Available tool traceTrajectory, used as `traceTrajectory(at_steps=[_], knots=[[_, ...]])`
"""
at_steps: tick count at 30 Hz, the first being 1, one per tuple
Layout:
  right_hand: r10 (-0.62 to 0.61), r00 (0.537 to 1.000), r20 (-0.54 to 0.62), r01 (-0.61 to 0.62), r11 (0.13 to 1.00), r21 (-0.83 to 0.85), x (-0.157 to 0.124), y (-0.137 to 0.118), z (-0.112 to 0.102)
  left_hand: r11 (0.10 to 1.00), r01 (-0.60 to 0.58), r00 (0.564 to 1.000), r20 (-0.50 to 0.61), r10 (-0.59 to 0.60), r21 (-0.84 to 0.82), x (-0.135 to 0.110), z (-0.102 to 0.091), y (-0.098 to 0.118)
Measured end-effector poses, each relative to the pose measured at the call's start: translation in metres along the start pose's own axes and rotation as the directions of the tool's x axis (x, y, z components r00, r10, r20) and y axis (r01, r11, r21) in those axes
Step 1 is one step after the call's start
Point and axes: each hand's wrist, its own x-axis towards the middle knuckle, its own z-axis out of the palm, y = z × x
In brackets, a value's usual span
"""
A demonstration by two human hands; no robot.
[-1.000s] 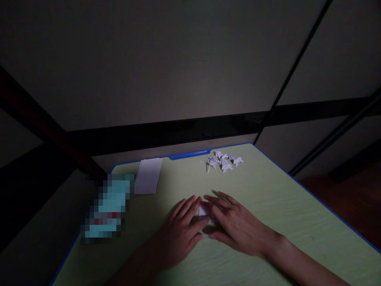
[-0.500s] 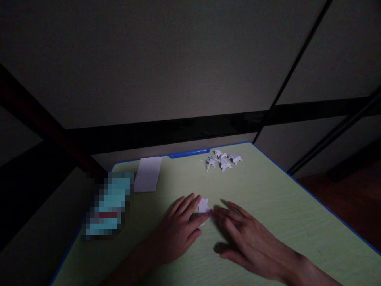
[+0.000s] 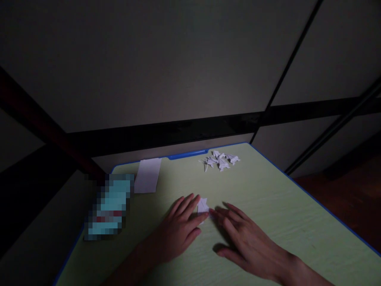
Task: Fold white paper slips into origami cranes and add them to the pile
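A small folded piece of white paper (image 3: 203, 205) lies flat on the table, pointed at its far end. My left hand (image 3: 181, 228) rests over its left and near side, fingers spread, with the index fingertip pressing on the paper. From the right, my right hand (image 3: 238, 236) touches the paper's right edge with its index fingertip; its thumb and other fingers are held apart. Part of the paper is hidden under my left fingers.
Several folded white paper figures (image 3: 222, 161) sit in a cluster at the far side of the pale green table (image 3: 268, 198). White paper sheets (image 3: 148, 174) lie far left, beside a pixelated turquoise object (image 3: 110, 206). A blue tray edge (image 3: 187, 154) runs along the back, near a wall panel.
The view has shifted slightly. Both hands keep nearly the same pose on the folded paper, with only a very small movement of the fingertips.
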Motion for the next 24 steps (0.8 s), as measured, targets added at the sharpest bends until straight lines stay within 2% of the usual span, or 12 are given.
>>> traceTrajectory(at_steps=[5,10,15,24], knots=[[0.001,1.000,-0.005,0.000,1.000,0.014,-0.002,0.001,0.002,1.000,-0.012,1.000,-0.017,0.012,0.014,-0.001,0.004,-0.001],[-0.008,1.000,0.008,0.008,0.998,-0.055,0.017,-0.001,-0.001,1.000,-0.013,1.000,-0.005,0.013,0.029,0.000,0.004,-0.001],[-0.045,0.999,-0.028,0.043,0.997,-0.065,0.032,0.005,0.000,1.000,-0.010,1.000,-0.017,0.010,0.020,0.000,0.002,0.001],[-0.011,0.999,-0.041,0.010,0.999,-0.032,0.031,0.001,0.007,0.999,-0.008,1.000,-0.024,0.009,0.032,0.001,0.002,0.001]])
